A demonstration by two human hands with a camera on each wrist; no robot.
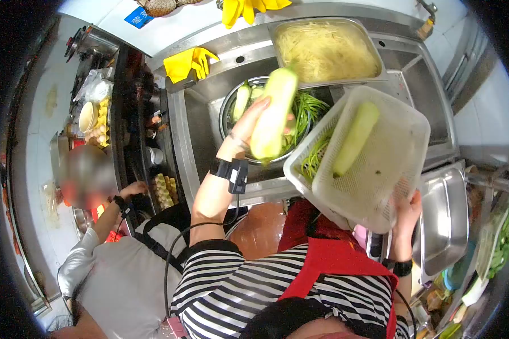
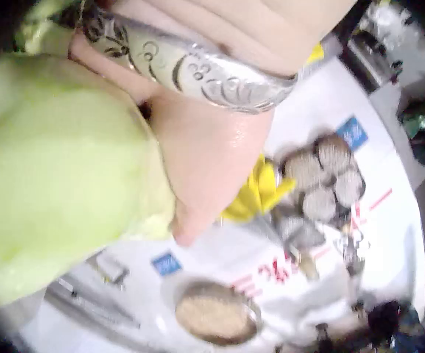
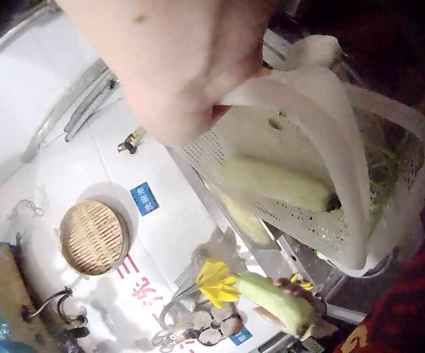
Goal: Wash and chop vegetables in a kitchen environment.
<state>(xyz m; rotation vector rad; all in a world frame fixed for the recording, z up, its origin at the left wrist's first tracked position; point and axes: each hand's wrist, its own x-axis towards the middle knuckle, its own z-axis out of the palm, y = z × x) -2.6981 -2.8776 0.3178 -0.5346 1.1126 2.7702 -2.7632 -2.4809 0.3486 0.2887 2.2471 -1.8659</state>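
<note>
My left hand (image 1: 253, 121) grips a pale green peeled gourd (image 1: 274, 113) above a round bowl in the sink; the left wrist view shows the gourd (image 2: 58, 176) large beside the hand (image 2: 205, 147). My right hand (image 1: 406, 217) holds the rim of a white perforated basket (image 1: 401, 147), tilted, with another peeled gourd (image 1: 356, 138) lying in it. In the right wrist view the fingers of that hand (image 3: 190, 81) are curled over the basket's rim (image 3: 308, 110). Under this basket is a second one with green vegetables (image 1: 314, 161). The bowl (image 1: 226, 113) holds gourds and long green stalks (image 1: 308, 110).
A steel tray of pale shreds (image 1: 328, 51) sits across the sink's back. Yellow gloves (image 1: 189, 62) lie on the left rim. An empty steel pan (image 1: 444, 220) is at the right. Another person (image 1: 124, 271) works at the left counter.
</note>
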